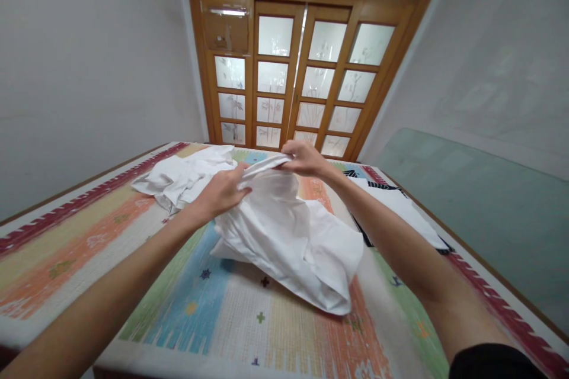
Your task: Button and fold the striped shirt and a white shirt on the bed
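A white cloth point(284, 231) hangs between my two hands above the patterned table cover, its lower part spread and creased toward me. My left hand point(226, 190) pinches its upper edge on the left. At the upper right of the same edge, my right hand point(304, 159) grips the fabric with bent fingers. The edge between the hands is stretched and slightly slanted, higher on the right. Parts of the fingertips are hidden in the folds.
Another white cloth point(186, 176) lies crumpled at the back left of the table cover point(173, 284). A flat white item with black patterned edges point(400, 207) lies at the right. Wooden glazed doors point(306, 71) stand beyond, with walls on both sides.
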Available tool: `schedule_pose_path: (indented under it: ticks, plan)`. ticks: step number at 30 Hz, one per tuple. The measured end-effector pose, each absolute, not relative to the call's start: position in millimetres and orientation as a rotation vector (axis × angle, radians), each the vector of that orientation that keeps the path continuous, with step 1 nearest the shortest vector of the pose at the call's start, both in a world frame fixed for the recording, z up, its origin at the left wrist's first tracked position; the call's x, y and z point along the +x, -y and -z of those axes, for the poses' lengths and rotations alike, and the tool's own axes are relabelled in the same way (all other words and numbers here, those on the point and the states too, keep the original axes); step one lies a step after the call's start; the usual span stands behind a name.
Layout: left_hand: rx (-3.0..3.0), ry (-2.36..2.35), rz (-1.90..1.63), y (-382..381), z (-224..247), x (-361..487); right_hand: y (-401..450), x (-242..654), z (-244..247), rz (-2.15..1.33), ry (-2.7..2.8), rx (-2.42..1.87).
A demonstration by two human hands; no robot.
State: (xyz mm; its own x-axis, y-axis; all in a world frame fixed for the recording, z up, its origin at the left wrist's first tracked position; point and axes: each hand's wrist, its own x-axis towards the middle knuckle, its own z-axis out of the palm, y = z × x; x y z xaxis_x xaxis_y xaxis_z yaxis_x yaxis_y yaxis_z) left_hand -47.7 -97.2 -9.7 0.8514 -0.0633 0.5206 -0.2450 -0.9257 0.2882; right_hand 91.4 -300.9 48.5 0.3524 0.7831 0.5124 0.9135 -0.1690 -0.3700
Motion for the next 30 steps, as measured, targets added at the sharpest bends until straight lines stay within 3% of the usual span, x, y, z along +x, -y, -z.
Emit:
schedule_pose_path:
  ticks: [8, 19, 25, 30]
  plan:
    - [2.708, -0.140, -1.251, 58.3, -25.9, -10.3, 355.0, 104.6, -87.4, 0.294, 1.150, -1.826]
    - [2.405, -0.377, -1.336, 37.9, -49.7, 8.6, 422.7, 115.9, -119.7, -0.136, 1.240, -2.532]
    - [2.505, -0.335, -0.917, 7.9, -33.7, 13.1, 457.4, 128.7, -94.6, -0.020, 1.161, -2.467]
    - [2.650, -0.103, -0.149, -15.6, -37.8, -6.5, 499.6, 124.0, -88.2, -0.261, 0.941, -2.385]
